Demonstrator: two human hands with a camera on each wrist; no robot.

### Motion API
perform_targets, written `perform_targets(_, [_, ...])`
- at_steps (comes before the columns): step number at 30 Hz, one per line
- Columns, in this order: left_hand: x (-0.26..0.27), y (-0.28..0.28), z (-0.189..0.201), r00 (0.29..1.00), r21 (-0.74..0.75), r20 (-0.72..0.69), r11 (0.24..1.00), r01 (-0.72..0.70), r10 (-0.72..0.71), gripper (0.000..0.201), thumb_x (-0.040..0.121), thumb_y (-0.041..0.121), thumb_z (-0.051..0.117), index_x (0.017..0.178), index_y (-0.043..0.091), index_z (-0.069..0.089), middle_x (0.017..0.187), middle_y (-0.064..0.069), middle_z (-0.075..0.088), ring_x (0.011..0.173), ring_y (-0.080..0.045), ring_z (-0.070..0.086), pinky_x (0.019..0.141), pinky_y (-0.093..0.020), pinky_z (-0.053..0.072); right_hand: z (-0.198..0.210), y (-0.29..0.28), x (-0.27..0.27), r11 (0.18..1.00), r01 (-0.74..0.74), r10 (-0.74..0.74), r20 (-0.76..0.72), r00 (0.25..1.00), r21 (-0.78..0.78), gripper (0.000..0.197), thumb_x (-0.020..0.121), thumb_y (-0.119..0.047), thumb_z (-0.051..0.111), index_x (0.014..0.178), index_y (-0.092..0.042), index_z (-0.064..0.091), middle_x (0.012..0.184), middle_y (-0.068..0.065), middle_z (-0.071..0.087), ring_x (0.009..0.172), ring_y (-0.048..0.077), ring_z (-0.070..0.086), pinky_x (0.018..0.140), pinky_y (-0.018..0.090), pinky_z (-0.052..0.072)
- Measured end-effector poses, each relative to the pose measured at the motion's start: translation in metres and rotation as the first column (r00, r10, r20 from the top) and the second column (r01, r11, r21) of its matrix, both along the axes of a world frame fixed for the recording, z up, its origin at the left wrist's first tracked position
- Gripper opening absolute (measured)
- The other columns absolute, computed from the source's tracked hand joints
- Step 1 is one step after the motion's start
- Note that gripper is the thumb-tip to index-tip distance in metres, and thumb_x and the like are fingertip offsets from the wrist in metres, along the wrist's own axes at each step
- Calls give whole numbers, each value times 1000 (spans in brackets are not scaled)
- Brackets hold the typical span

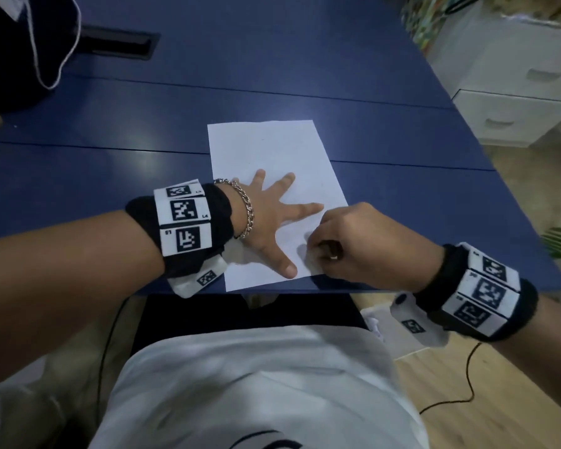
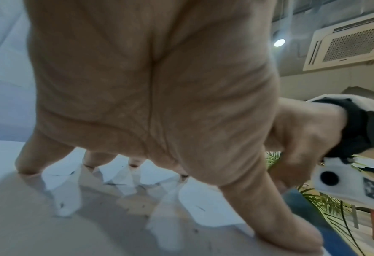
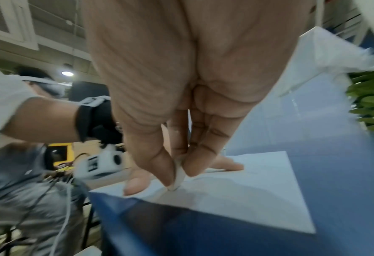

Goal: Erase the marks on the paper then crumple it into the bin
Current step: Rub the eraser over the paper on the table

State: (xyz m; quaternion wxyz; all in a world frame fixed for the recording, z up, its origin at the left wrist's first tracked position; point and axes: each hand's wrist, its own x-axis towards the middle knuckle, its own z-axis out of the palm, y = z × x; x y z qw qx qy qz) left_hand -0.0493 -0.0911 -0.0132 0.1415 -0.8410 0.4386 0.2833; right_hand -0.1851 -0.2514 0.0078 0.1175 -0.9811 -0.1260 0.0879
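A white sheet of paper (image 1: pixel 272 150) lies on the blue table (image 1: pixel 110 176) near its front edge. My left hand (image 1: pixel 272 218) lies flat on the lower half of the sheet with fingers spread, pressing it down. My right hand (image 1: pixel 337 241) sits at the sheet's near right corner and pinches a small white eraser (image 3: pixel 179 175) between thumb and fingers, its tip touching the paper (image 3: pixel 247 190). Any marks on the sheet are too faint to make out. In the left wrist view the left hand's fingertips (image 2: pixel 23 166) stand on the paper (image 2: pixel 1 155).
A dark bag with a white cord (image 1: pixel 36 37) sits at the table's far left, beside a black cable slot (image 1: pixel 117 43). White drawers (image 1: pixel 515 102) stand to the right of the table. A white box (image 1: pixel 379 322) stands on the wooden floor below my right wrist.
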Motion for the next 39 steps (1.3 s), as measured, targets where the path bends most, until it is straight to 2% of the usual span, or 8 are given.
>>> perform_targets(3, [-1, -2, 1, 1000, 22, 17, 1000, 4, -5, 131, 59, 97, 70, 147, 73, -24, 170, 4, -37, 156, -54, -21, 119, -80, 14, 4, -13, 9, 999, 32, -34, -49, 998, -41, 8, 88, -33, 71, 89, -29, 78, 80, -8, 67, 68, 11, 60, 67, 31, 54])
perform_targets(6, [1, -4, 1, 1000, 28, 16, 1000, 4, -4, 133, 58, 97, 71, 146, 73, -26, 169, 4, -39, 156, -55, -22, 118, -81, 15, 3, -32, 26, 984, 179, -178, 57, 982, -21, 12, 85, -30, 70, 92, -27, 79, 78, -10, 66, 68, 12, 60, 68, 39, 57])
perform_targets(12, [2, -7, 1, 1000, 61, 17, 998, -11, 10, 136, 55, 99, 69, 146, 72, -29, 167, 1, -43, 153, -59, -24, 117, -82, 14, 6, -10, 5, 996, -72, 66, -121, 990, -44, 16, 89, -42, 69, 88, -27, 75, 81, -8, 65, 69, 12, 60, 65, 28, 51])
perform_targets(17, [4, -5, -2, 1000, 58, 8, 998, -14, 14, 138, 52, 100, 69, 143, 73, -31, 165, 3, -46, 153, -59, -26, 116, -83, 12, 4, -33, 23, 996, 87, -86, 25, 996, -27, 5, 85, -31, 70, 85, -29, 75, 78, -10, 62, 67, 12, 59, 68, 40, 56])
perform_targets(22, [4, -7, 0, 1000, 59, 16, 998, -16, 15, 136, 53, 100, 68, 143, 74, -30, 165, 3, -46, 153, -58, -26, 117, -83, 11, 3, -9, -4, 996, -60, 55, -72, 996, -66, 9, 86, -28, 62, 80, -25, 69, 78, -9, 54, 66, 13, 54, 64, 32, 49])
perform_targets(27, [4, -7, 1, 1000, 80, 6, 997, -10, 10, 137, 52, 100, 68, 144, 73, -31, 165, 3, -47, 153, -58, -26, 117, -83, 13, 5, -33, 14, 994, 90, -89, 26, 996, -56, 6, 85, -29, 70, 79, -27, 70, 73, -10, 57, 65, 13, 55, 66, 40, 54])
perform_targets(31, [4, -8, 1, 1000, 84, 21, 996, -3, 2, 137, 53, 99, 70, 144, 74, -30, 165, 3, -47, 152, -58, -27, 117, -83, 13, 3, -2, -10, 998, 7, -7, -5, 1000, -57, 12, 83, -24, 60, 72, -23, 59, 74, -8, 51, 62, 17, 51, 61, 37, 49])
perform_targets(39, [11, 10, 0, 997, -14, -24, 998, 68, -68, 124, 58, 102, 63, 142, 78, -26, 168, 4, -42, 156, -52, -25, 120, -79, 3, 1, -22, 3, 998, 51, -51, -11, 999, -23, 11, 90, -36, 68, 83, -28, 73, 77, -9, 63, 68, 13, 59, 69, 36, 54])
